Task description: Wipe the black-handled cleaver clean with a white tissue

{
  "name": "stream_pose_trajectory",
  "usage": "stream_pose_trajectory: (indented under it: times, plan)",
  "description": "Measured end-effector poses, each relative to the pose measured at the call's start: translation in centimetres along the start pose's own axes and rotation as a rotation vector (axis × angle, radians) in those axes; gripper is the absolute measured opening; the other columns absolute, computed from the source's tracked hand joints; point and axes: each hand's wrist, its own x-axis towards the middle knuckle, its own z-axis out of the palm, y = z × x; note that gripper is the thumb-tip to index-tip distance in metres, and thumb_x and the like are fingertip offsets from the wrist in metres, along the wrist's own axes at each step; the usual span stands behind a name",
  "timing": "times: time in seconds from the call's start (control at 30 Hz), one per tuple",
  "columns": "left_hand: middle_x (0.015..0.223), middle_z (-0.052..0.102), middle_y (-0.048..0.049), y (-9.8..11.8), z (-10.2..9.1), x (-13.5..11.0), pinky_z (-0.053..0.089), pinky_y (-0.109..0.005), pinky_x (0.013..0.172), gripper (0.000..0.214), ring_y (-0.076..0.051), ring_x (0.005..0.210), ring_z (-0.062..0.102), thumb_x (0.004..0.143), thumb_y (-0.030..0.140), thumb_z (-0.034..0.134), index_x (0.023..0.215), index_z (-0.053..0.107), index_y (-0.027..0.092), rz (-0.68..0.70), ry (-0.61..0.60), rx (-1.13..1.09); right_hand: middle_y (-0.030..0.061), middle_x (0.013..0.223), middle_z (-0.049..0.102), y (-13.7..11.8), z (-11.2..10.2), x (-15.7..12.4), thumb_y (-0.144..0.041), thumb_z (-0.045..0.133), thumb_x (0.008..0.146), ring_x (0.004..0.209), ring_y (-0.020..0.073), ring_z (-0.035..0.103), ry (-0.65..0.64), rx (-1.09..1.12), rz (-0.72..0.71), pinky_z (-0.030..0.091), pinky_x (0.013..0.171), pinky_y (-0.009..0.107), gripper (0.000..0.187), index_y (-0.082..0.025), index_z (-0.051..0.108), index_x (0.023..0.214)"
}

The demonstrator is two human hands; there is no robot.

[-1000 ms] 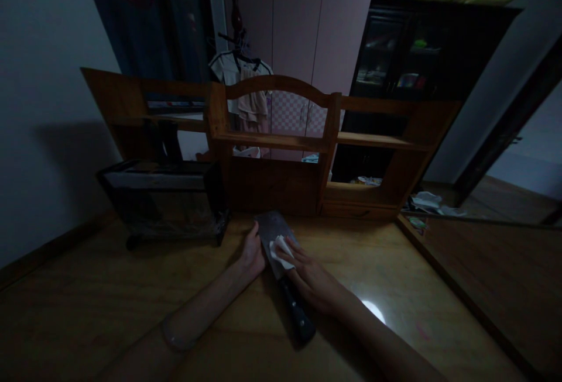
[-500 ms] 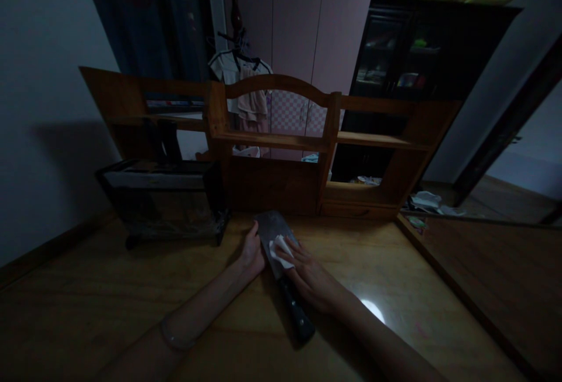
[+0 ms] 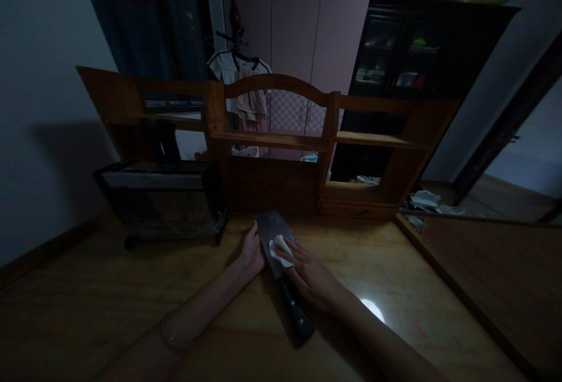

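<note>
A cleaver lies flat on the wooden desk [image 3: 132, 312], its wide grey blade [image 3: 268, 227] pointing away from me and its black handle [image 3: 297, 319] towards me. My left hand [image 3: 251, 250] rests against the blade's left edge, fingers curled on it. My right hand [image 3: 309, 276] presses a small folded white tissue [image 3: 280, 249] onto the blade, fingers closed over the tissue.
A wooden shelf unit [image 3: 281, 136] stands at the back of the desk. A dark glass tank [image 3: 162, 198] sits at the back left. The desk's right edge [image 3: 434, 265] drops to the floor. Wardrobes stand behind.
Almost nothing differs; the right hand with the tissue has shifted very slightly on the blade. The cleaver and the left hand stay where they were.
</note>
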Motion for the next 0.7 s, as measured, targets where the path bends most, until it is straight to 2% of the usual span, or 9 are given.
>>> stream_pose_trajectory:
  times: [0.2, 0.43, 0.57, 0.7]
  plan:
    - [0.112, 0.069, -0.0222, 0.03, 0.1, -0.19, 0.044, -0.047, 0.102, 0.063, -0.032, 0.109, 0.065, 0.098, 0.051, 0.027, 0.126, 0.057, 0.003, -0.001, -0.026, 0.013, 0.0024, 0.158, 0.027, -0.02, -0.01, -0.1, -0.034, 0.026, 0.104, 0.148, 0.0198, 0.012, -0.021, 0.005, 0.037, 0.014, 0.121, 0.05, 0.048, -0.025, 0.03, 0.15]
    - [0.114, 0.068, -0.0219, 0.05, 0.29, -0.23, 0.043, -0.048, 0.101, 0.062, -0.033, 0.109, 0.064, 0.098, 0.051, 0.03, 0.128, 0.056, 0.003, -0.001, -0.026, -0.02, 0.0017, 0.159, 0.023, -0.16, 0.18, -0.19, -0.036, 0.023, 0.104, 0.148, 0.0182, 0.007, 0.002, 0.1, 0.057, 0.02, 0.121, 0.042, 0.049, -0.022, 0.03, 0.151]
    - [0.112, 0.069, -0.0213, 0.06, 0.23, -0.25, 0.044, -0.047, 0.1, 0.06, -0.033, 0.106, 0.066, 0.098, 0.049, 0.03, 0.128, 0.055, 0.004, -0.007, -0.032, -0.018, 0.0029, 0.16, 0.021, 0.01, 0.34, -0.17, -0.037, 0.024, 0.104, 0.148, 0.0198, 0.007, 0.004, 0.116, 0.068, 0.018, 0.122, 0.042, 0.05, -0.021, 0.031, 0.15]
    - [0.104, 0.072, -0.0191, 0.05, 0.03, -0.21, 0.045, -0.045, 0.099, 0.058, -0.031, 0.099, 0.069, 0.098, 0.049, 0.03, 0.125, 0.057, 0.004, 0.009, 0.015, 0.019, 0.003, 0.16, 0.019, 0.47, 0.73, -0.11, -0.036, 0.026, 0.104, 0.148, 0.0207, 0.01, 0.032, 0.136, 0.048, 0.019, 0.121, 0.044, 0.049, -0.022, 0.03, 0.151]
